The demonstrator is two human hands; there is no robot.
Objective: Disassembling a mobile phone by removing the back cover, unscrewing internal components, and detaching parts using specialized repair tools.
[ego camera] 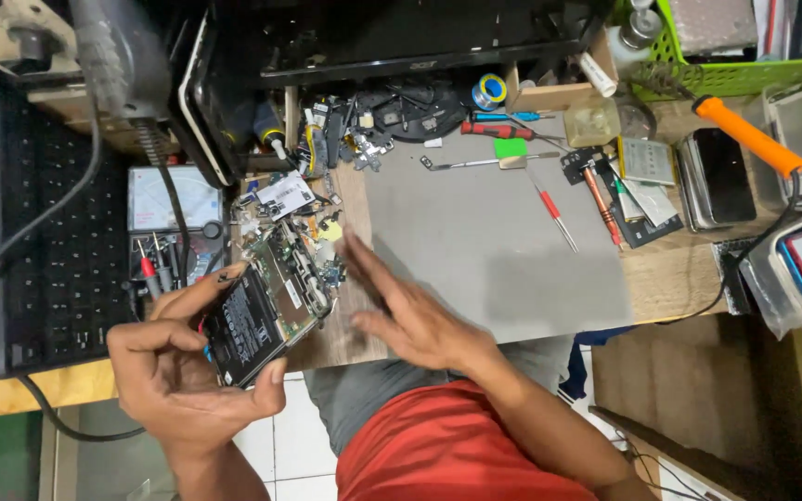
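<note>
My left hand (178,376) grips an opened phone (266,311) at the near left edge of the workbench; its black battery and green circuit board face up. My right hand (401,311) hovers just right of the phone with its fingers spread and blurred, holding nothing. It hangs over the near left corner of the grey work mat (494,246).
A heap of small parts and boards (299,209) lies behind the phone. An analog multimeter (174,209) and black keyboard (48,250) sit left. Screwdrivers (549,204), tweezers, a dark phone (721,176), an orange-handled soldering iron (749,134) and a green basket (726,56) stand right.
</note>
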